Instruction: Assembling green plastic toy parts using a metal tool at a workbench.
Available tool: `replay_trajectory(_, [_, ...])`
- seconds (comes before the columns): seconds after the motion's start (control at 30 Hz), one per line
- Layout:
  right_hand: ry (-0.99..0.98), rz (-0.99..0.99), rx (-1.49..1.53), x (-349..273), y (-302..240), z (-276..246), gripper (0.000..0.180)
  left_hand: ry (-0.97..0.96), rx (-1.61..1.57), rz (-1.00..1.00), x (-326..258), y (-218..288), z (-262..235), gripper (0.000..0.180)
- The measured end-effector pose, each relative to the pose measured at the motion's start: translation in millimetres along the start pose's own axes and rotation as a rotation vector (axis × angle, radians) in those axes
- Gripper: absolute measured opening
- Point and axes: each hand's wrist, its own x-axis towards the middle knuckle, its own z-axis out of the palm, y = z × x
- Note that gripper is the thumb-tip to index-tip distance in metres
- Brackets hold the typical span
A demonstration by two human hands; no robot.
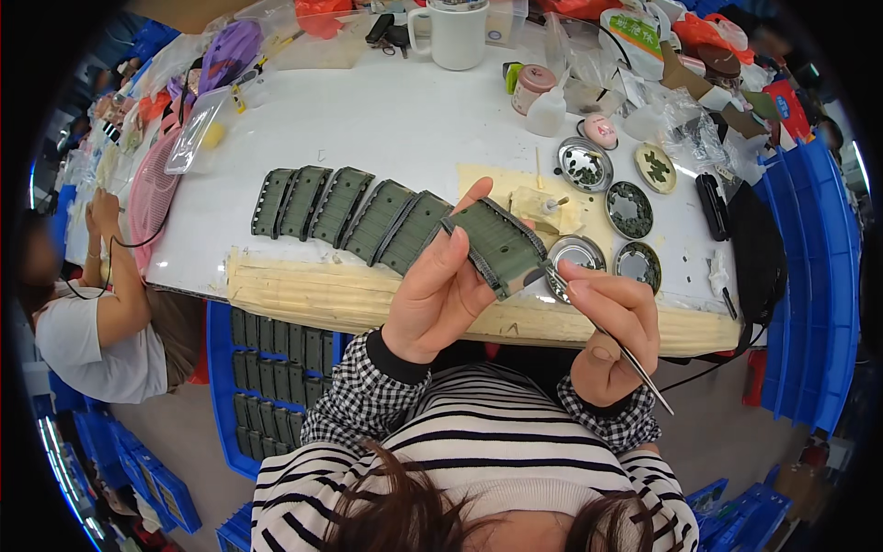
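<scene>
**Thin tool at the edge of a held green panel**

Just right of centre frame, I see the panel [497, 244], a dark green ribbed plate, raised above the table edge. The left hand [440, 290] grasps it, thumb on the near face and fingers wrapped behind. The right hand [614, 331] pinches a thin metal tool [607, 333], its tip touching the panel's lower right edge, its tail running down toward the lower right.

My worry is the contact point. The tip looks fine and the panel is held in the air with no support, so I judge a slip could scratch the painted face or jab the left thumb close by. The grip covers only one end of the panel, so pressing hard could twist it out of the fingers.

Just beyond, right of centre, small round metal dishes [629, 210] sit close together, holding what look like dark bits. A dropped panel or a swinging elbow could tip them, I think. The nearest dish [576, 253] is partly hidden behind the panel.

Left of centre, a row of like panels [345, 210] lies overlapped on the white table [386, 120]; a knock would slide them.

At upper centre stand a white mug [457, 35] and a small squeeze bottle [548, 110]. Another person [101, 313] works at far left. A blue crate [221, 386] of panels sits under the table.
</scene>
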Motion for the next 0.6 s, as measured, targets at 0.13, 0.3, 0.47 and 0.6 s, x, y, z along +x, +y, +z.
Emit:
replay_trajectory(0.13, [-0.046,0.012,-0.022,0.9,-1.9,-2.5,0.031,-0.033,0.075,0.007,0.8,-1.4,-3.1,0.066])
replay_trajectory(0.3, [-0.052,0.002,-0.032,2.4,-3.0,-2.9,0.030,-0.003,0.174,0.016,1.0,-0.9,-0.9,0.071])
replay_trajectory(0.47, [-0.062,0.003,-0.021,3.3,-3.6,-3.4,0.032,-0.001,0.211,0.027,0.7,-0.2,-0.9,0.074])
replay_trajectory(0.6, [-0.090,-0.004,-0.030,4.3,-4.1,-5.0,0.033,-0.008,0.211,0.024,-0.1,0.3,-2.4,0.074])
